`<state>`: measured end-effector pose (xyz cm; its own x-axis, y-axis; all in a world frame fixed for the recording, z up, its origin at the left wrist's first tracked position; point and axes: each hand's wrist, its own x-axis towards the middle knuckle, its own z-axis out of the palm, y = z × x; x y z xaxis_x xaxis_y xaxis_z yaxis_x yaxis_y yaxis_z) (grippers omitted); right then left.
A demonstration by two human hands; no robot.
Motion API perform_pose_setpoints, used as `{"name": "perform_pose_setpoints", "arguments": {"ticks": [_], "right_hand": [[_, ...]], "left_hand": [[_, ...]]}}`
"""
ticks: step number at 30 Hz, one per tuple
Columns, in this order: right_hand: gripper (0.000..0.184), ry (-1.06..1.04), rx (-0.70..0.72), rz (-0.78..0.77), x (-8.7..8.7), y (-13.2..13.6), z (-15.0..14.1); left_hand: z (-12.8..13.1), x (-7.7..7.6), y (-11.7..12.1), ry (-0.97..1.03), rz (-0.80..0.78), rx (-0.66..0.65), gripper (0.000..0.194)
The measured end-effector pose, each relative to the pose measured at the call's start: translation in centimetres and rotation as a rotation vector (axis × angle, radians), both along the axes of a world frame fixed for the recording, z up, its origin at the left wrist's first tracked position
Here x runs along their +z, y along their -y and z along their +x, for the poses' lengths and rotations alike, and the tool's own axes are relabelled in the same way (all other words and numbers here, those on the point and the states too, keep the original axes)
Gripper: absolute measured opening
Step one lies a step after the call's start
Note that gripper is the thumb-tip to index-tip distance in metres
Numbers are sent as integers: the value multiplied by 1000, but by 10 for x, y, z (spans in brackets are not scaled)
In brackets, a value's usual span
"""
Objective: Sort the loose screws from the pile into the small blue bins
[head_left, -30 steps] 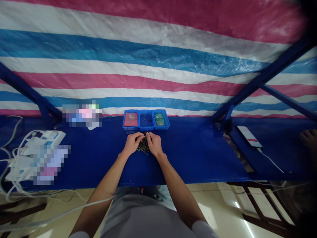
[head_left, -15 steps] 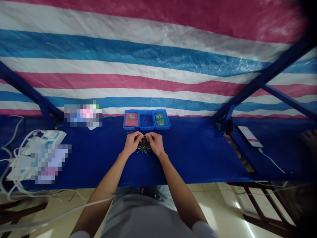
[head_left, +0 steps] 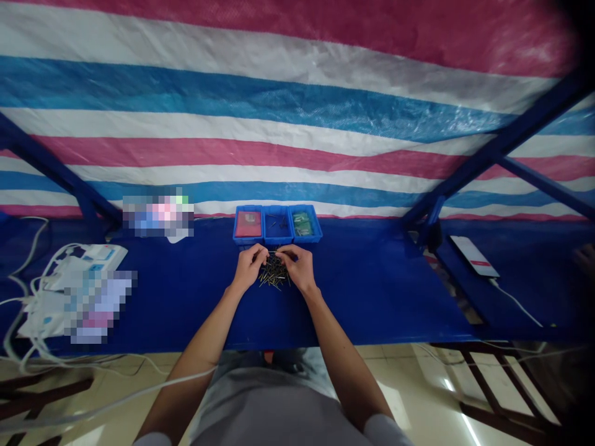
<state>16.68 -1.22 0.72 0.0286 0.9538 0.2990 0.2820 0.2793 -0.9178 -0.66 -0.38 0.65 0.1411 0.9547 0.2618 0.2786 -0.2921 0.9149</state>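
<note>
A loose heap of thin dark screws with brass-coloured tips (head_left: 274,274) lies on the blue tabletop, right in front of me. My left hand (head_left: 250,266) rests at the heap's upper left, its fingertips curled toward the top of the heap. My right hand (head_left: 298,267) sits on the other side, its fingers reaching over the heap. Whether either hand pinches a screw is hidden. Just beyond the hands stand three joined blue bins (head_left: 277,224). The left one holds a red packet (head_left: 248,224), the middle several screws (head_left: 277,228), and the right green packets (head_left: 302,223).
The blue table (head_left: 381,291) runs across the view, backed by a striped tarpaulin (head_left: 297,124). A white power strip with cables (head_left: 88,263) and pixelated items lie at left. A phone with a cable (head_left: 473,255) lies at right, and a co-worker's hand (head_left: 584,260) shows dimly at the edge.
My right hand has shifted slightly right and its fingers have opened out a little. The whole scene has drifted slightly right in the view.
</note>
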Motion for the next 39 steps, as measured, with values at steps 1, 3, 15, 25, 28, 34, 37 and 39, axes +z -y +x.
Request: {"name": "perform_pose_setpoints", "arguments": {"ticks": [1,3,15,25,28,34,37,39], "right_hand": [[22,26,-31,27,3,0,1],[23,79,-109,85,10,-3,2],[27,266,-179,223,29,-53,21],[21,341,94,18,7,37,46],[14,427,51,-28,6,55,43],[10,628,-40,-116,0,69,33],[10,685,-85,-123,-5,71,28],[11,709,-120,-124,-8,71,25]], "left_hand": [[0,0,0,24,-4,8,36],[0,-1,0,67,-5,33,36],[0,-7,-6,31,16,111,31],[-1,-7,-5,55,-4,122,31],[-1,-6,-4,71,-20,100,35],[0,-6,-3,65,-13,88,40],[0,-6,-5,68,-18,87,32],[0,-7,-6,57,-3,99,27]]}}
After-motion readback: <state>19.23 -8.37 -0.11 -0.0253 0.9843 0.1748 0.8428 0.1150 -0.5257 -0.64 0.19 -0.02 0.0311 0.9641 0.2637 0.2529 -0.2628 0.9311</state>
